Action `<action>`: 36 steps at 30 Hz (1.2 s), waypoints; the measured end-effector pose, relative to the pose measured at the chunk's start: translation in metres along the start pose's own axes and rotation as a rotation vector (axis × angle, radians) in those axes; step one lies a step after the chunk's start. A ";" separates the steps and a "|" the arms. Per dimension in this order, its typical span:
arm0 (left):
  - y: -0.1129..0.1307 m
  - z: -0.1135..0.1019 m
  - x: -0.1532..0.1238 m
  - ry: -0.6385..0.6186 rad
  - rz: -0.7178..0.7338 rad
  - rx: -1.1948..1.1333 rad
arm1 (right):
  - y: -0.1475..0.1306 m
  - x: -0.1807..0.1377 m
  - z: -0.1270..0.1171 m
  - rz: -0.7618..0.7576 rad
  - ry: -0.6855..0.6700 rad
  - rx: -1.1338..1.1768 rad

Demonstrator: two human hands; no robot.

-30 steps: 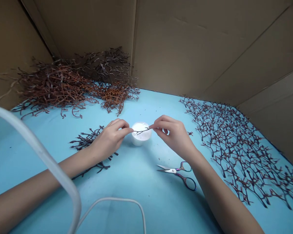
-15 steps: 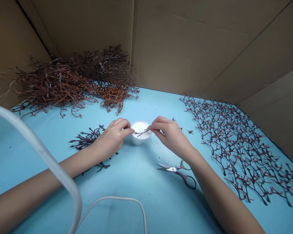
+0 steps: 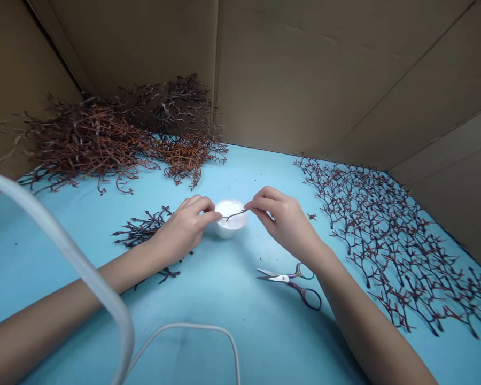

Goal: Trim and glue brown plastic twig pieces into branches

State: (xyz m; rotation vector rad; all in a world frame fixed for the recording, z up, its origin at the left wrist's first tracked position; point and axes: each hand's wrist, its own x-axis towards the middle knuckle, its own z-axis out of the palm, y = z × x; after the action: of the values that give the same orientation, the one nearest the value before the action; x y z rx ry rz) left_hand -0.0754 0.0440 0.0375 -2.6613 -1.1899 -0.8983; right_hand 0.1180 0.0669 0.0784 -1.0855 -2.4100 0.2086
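Note:
A thin dark twig [image 3: 235, 215] is pinched at its two ends, my left hand [image 3: 184, 227] on the left end and my right hand [image 3: 282, 219] on the right end. The twig hangs just above a small white cup [image 3: 230, 224] with white contents that stands on the blue table. Both hands have their fingers closed in a pinch. A small bunch of dark twigs [image 3: 142, 231] lies under and behind my left wrist. Scissors [image 3: 292, 283] with iridescent handles lie shut on the table beside my right forearm.
A big heap of reddish-brown branching twigs [image 3: 104, 139] fills the far left corner. Several dark twigs laid out in rows [image 3: 388, 240] cover the right side. Cardboard walls [image 3: 304, 75] enclose the blue table [image 3: 224, 321]. A white cable [image 3: 84, 278] loops across the near left.
The hands dipped slightly toward the cup, then the right end of the twig rose a little. Everything else stays where it was.

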 end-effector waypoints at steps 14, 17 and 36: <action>-0.002 0.001 -0.001 -0.020 -0.004 0.000 | -0.001 0.001 -0.001 -0.058 0.045 -0.028; -0.001 -0.002 0.000 0.024 -0.050 -0.056 | 0.000 0.001 -0.006 -0.044 0.074 -0.012; -0.002 0.000 0.000 -0.037 0.007 0.047 | 0.000 -0.001 -0.007 -0.061 0.055 -0.064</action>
State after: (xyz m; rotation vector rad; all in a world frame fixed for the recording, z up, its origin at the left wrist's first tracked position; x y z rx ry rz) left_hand -0.0766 0.0451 0.0367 -2.6548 -1.1935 -0.8128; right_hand 0.1214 0.0658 0.0843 -1.0299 -2.4116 0.0804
